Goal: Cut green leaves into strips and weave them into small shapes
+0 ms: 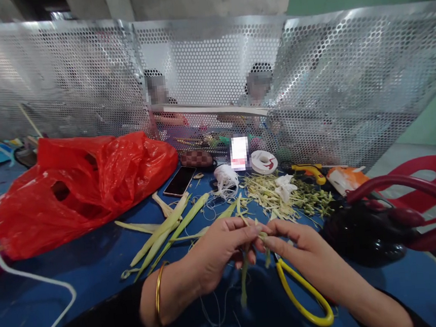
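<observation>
My left hand (220,247) is closed in a pinch on a pale green husk-like leaf strip (244,281), whose loose end hangs down below the fingers. Fingertips of my right hand (305,245) pinch the same small green bundle, close against the left ones. Scissors with yellow handles (306,294) lie on the table beneath my right hand. Long pale leaf strips (162,228) are spread to the left of my hands. Thin white thread (217,306) trails loosely over the blue table (110,290). The exact join between the fingers is partly hidden.
Behind my hands lie shredded leaf bits (268,192), a white thread bundle (227,178), a white spool (263,162) and a phone (180,181). A red plastic bag (126,166) is at left, a black kettle (365,232) at right. A perforated metal screen (208,57) stands behind; two people sit beyond.
</observation>
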Available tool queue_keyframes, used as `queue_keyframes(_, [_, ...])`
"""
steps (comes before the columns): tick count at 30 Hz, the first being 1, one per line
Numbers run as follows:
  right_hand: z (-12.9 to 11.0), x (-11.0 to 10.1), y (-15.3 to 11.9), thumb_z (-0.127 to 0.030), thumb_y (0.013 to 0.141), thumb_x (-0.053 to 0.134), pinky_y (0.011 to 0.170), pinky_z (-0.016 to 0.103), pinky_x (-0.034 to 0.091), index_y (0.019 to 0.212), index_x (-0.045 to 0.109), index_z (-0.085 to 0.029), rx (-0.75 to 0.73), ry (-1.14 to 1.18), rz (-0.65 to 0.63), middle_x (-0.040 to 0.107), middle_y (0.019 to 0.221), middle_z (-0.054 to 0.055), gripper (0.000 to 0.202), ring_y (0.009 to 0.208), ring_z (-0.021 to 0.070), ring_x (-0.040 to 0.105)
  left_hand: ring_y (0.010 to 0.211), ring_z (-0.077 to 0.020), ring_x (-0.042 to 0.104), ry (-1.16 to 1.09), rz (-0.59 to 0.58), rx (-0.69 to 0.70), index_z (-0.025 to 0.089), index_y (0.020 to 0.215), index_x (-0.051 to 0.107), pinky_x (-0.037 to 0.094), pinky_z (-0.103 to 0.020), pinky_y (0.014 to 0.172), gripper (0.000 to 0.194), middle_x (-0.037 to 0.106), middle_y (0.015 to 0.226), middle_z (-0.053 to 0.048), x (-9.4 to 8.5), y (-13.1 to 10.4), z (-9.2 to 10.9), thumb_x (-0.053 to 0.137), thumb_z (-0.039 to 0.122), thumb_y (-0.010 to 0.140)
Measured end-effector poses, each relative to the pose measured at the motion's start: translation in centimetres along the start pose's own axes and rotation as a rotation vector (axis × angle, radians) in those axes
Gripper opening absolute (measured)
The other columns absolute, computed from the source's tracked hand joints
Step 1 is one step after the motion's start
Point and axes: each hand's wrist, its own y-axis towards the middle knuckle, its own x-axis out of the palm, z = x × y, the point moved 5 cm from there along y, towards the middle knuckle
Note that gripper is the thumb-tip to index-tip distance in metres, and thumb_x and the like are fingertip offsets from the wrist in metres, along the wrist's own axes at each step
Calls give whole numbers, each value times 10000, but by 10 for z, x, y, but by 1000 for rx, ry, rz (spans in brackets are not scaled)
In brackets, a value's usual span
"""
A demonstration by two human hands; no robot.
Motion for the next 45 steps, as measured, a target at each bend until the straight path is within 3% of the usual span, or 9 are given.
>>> queue_keyframes(6, [3,1,-4,-418,867,535,596,262,369,616,527,-201,26,-43,19,538,615,-17,332,621,143,463,469,-48,510,117,75,53,138,858,655,322,-153,405,226,633,651,17,-3,1,-1,695,343,773])
queue_keyframes(17, [-8,-6,-8,-369,868,522,562,250,331,578,490,-202,-35,-78,-32,466,567,-34,336,574,124,421,413,-45,491,149,12,-26,145,714,610,337,-163,395,183,613,561,35,-1,0,1,685,311,737])
queue_keyframes(38, [-9,-11,-5,-420,859,531,572,256,364,586,546,-204,-6,-72,-54,509,572,-16,348,577,138,457,468,-72,535,160,-32,-44,129,748,639,374,-177,422,247,630,604,5,-6,-1,8,701,368,736])
queue_keyframes(42, [-1,-6,0,-512,898,461,641,278,415,663,607,-204,48,-29,-73,577,663,12,414,657,170,520,479,-81,543,77,-81,-66,131,834,659,363,-182,415,302,658,661,-16,-1,-3,10,608,428,812])
queue_keyframes(45, [2,3,2,-510,893,490,722,290,443,676,638,-198,68,127,-69,624,718,22,407,738,186,567,465,-78,531,91,-120,-74,125,729,641,330,-179,392,336,655,656,-33,4,-4,7,576,441,823])
